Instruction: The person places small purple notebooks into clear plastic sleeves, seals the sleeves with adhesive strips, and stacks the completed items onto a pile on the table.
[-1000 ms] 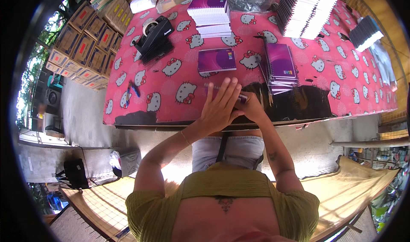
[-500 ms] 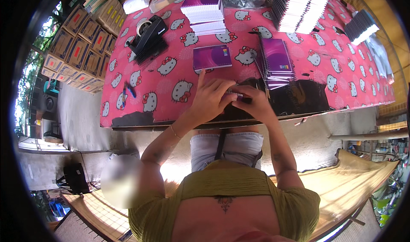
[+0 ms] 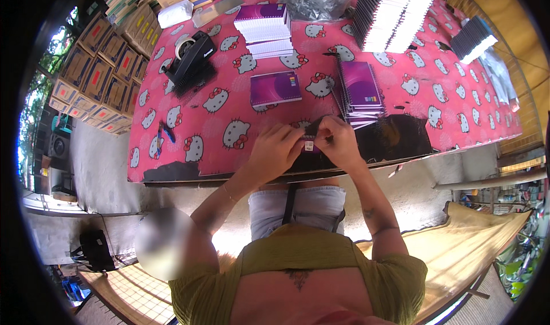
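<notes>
At the table's near edge a purple spiral notebook (image 3: 310, 146) lies between my hands, mostly covered by them; a small pale patch and part of its ringed edge show. My left hand (image 3: 277, 150) is closed on its left side, fingertips at the ringed edge. My right hand (image 3: 339, 144) is bent over its right side, thumb and fingers pinched at the rings; any wire end there is too small to make out. Just beyond lies a flat purple notebook pair (image 3: 275, 90). To the right, more purple spiral notebooks (image 3: 360, 87) lie in an overlapping pile.
A tall notebook stack (image 3: 262, 24) stands farther back, with larger white-paged stacks (image 3: 389, 18) at back right. A black tape dispenser (image 3: 192, 55) and a blue-handled tool (image 3: 167, 131) lie left. Cartons (image 3: 97, 67) are piled beyond the table's left side.
Both hands have come slightly nearer to me, and my left index finger, earlier stretched forward, is now drawn in. More of the held notebook's pale patch shows. The view has shifted a little.
</notes>
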